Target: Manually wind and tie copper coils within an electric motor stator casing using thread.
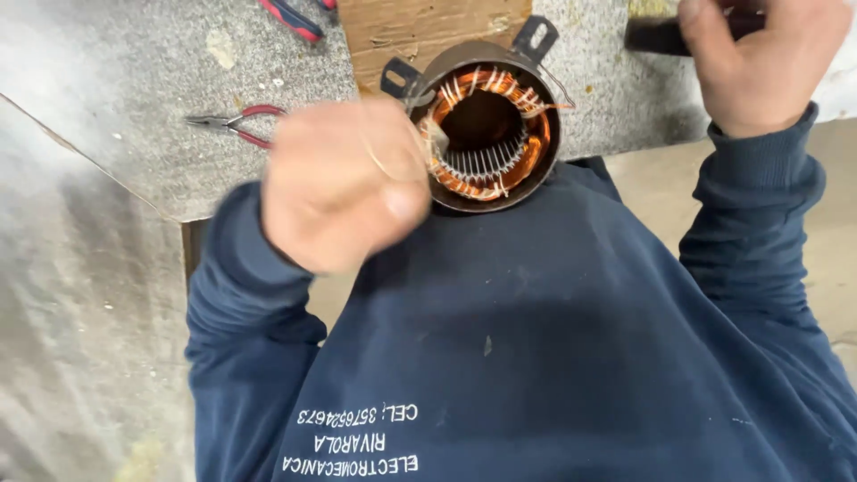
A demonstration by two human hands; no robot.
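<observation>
A round metal motor stator [551, 147] with copper windings [534, 153] and white insulating strips lies at the bench edge, against my dark blue sweatshirt. My left hand [344, 183] is a blurred fist just left of the stator, touching its rim. A thin pale cord [382, 166] runs across its fingers. My right hand [759, 54] is raised at the top right, closed around a dark handle [654, 36]; the rest of that tool is out of view.
Red-handled pliers [234, 122] lie on the grey speckled bench top [116, 80] to the left. Another red and blue handled tool [291, 17] lies at the top edge. A wooden board [420, 31] sits under the stator's far side. The floor shows at right.
</observation>
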